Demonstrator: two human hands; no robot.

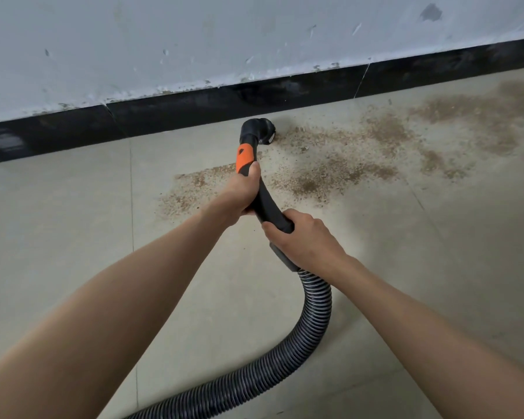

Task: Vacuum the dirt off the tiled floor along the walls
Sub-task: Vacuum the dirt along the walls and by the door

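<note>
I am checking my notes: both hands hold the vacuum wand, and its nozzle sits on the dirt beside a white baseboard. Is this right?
Not quite: the baseboard is black, as the head view shows. Both the left hand and right hand do hold the vacuum wand, nozzle on the dirt.

The hose (300,337) runs off the bottom edge, so the vacuum body is out of sight. The nozzle (262,130) mouth faces away; whether it touches the floor cannot be told. The left hand (239,192) and right hand (303,240) cover parts of the handle (266,204). The dirt (345,164) trails off toward the right edge.
</note>
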